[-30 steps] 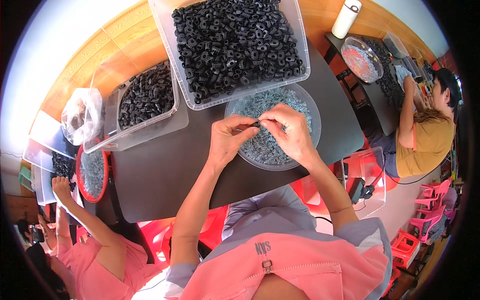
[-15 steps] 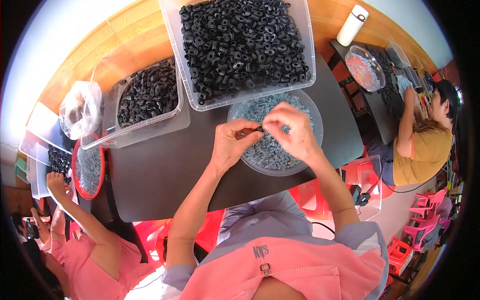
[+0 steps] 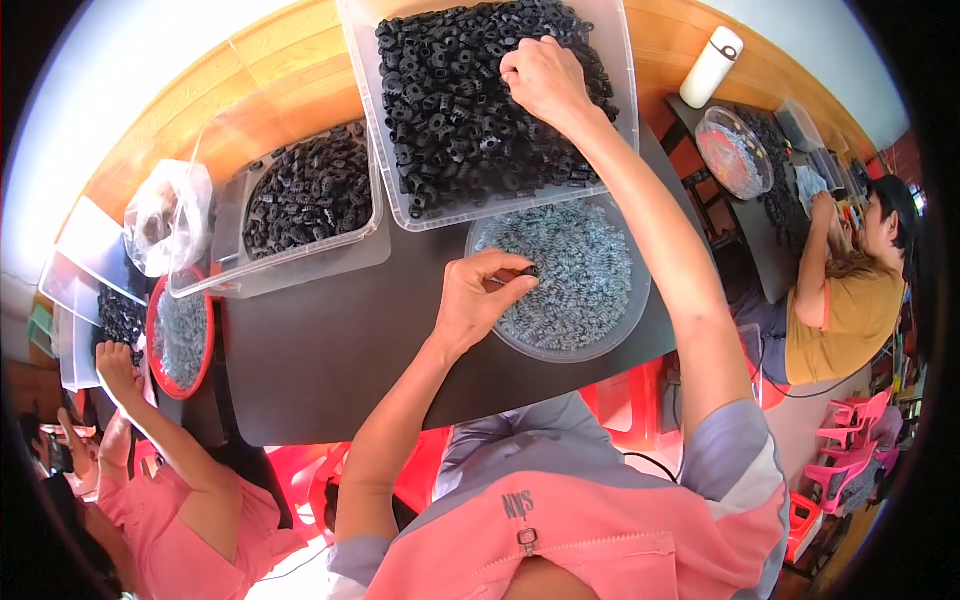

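Black ring pinched in left hand fingers.

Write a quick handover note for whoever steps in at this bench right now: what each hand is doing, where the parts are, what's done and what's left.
Left hand: pinching a small black ring at the near rim of the round clear bowl, over the small silvery parts in it.
Right hand: reaching into the large clear bin, fingers down on the loose black rings; whether it grips one cannot be seen.
Smaller clear tray of black rings sits to the left on the dark table.
Done: one ring in the left hand.
Left: the bin and the bowl both hold plenty of parts.
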`<action>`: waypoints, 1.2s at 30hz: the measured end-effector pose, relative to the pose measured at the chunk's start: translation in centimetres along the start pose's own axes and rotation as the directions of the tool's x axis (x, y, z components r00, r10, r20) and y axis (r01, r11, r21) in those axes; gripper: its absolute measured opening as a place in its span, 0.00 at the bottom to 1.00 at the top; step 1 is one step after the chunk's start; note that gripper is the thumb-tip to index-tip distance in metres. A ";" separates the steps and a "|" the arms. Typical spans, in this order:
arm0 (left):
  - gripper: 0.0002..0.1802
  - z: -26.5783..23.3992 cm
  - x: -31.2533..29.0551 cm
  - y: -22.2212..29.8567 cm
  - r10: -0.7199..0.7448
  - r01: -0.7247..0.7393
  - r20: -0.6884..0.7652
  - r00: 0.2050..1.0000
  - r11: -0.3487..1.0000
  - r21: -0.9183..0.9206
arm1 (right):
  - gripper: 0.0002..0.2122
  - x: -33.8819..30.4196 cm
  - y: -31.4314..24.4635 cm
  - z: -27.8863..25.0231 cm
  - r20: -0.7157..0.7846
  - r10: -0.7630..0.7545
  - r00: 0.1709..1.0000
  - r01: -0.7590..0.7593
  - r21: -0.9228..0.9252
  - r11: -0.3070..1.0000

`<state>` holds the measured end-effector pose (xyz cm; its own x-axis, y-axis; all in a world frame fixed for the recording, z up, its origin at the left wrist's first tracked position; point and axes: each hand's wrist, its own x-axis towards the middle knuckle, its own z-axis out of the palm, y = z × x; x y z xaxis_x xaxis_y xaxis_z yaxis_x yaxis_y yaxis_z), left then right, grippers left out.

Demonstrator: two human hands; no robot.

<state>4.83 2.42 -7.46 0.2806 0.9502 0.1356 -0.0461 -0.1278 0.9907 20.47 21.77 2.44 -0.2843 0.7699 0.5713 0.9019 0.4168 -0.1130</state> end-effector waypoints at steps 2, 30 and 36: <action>0.09 0.0 0.1 0.0 0.004 -0.004 0.001 1.000 1.000 0.008 | 0.04 0.6 0.3 0.8 -0.046 -0.062 0.997 0.051 -0.205 0.978; 0.09 -0.2 -0.1 0.0 -0.027 0.028 -0.005 1.000 0.997 0.073 | 0.04 2.5 -2.3 1.0 0.093 0.044 0.995 0.001 -0.443 0.896; 0.09 0.1 0.1 -0.1 -0.028 0.028 0.000 1.000 1.000 0.014 | 0.06 0.0 -1.2 -2.6 -0.113 0.184 0.976 -0.137 0.337 0.931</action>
<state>4.99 2.44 -7.55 0.2813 0.9535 0.1083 -0.0251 -0.1055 0.9941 20.26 19.96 4.69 -0.0747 0.7740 0.6288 0.7692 0.4460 -0.4576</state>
